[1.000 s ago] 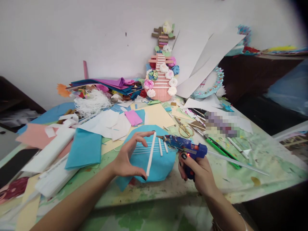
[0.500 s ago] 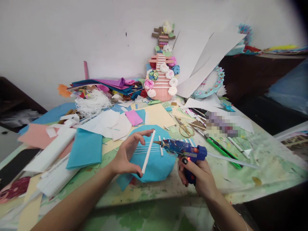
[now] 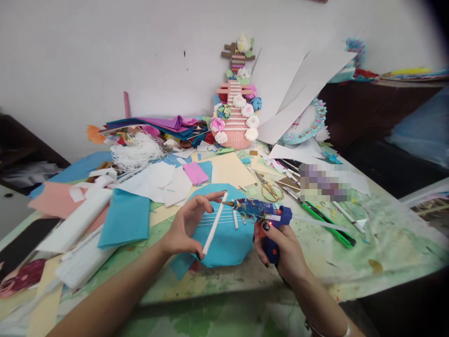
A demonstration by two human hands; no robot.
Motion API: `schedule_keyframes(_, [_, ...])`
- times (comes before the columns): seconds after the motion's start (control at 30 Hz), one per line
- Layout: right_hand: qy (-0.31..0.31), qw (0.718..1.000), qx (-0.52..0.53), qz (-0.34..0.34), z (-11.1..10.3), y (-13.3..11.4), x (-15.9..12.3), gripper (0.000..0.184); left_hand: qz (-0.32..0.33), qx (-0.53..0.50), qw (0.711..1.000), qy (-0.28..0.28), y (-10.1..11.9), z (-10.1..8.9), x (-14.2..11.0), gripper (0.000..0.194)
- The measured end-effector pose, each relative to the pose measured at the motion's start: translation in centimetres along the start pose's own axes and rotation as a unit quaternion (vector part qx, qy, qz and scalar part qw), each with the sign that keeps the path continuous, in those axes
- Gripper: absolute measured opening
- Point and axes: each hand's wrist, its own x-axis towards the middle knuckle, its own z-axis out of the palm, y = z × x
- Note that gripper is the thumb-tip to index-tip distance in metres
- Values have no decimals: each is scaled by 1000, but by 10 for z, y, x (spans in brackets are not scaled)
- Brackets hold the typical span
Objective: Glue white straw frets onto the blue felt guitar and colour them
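Observation:
Between thumb and forefinger, my left hand holds a thin white strip by its two ends, tilted above the blue craft piece. My right hand grips a blue hot glue gun, its thumb on the body and a red light showing. The gun's nozzle points left and is at the strip's upper part; whether it touches, I cannot tell. Below lies the blue paper-covered craft piece with thin white lines across it and a short white bar fixed over them.
Gold scissors and a green utility knife lie to the right. A pink flower-decorated paper guitar leans on the wall. White string, folded blue paper and white rolls crowd the left.
The glue gun has moved left, bringing its nozzle to the white strip. The strip's lower end has shifted slightly left in my left hand.

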Motion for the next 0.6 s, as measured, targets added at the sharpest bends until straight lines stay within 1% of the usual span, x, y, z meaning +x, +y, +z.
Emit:
schedule_keyframes(0.17, [-29,997,59,42,2,4,-10,35,-11,-24,1000,7,1,1,-1,72])
schedule_keyframes(0.23, [-28,997,70,35,4,3,-11,36,-10,-33,999,10,2,2,0,72])
schedule_keyframes(0.33, [0,998,66,9,5,1,-7,34,-8,-42,999,9,2,2,0,73])
schedule_keyframes(0.4, [9,998,58,6,4,1,-4,34,-8,-44,999,12,1,2,-1,72])
schedule_keyframes(0.6, [-21,999,44,4,3,5,-9,34,-9,-55,998,30,3,4,0,71])
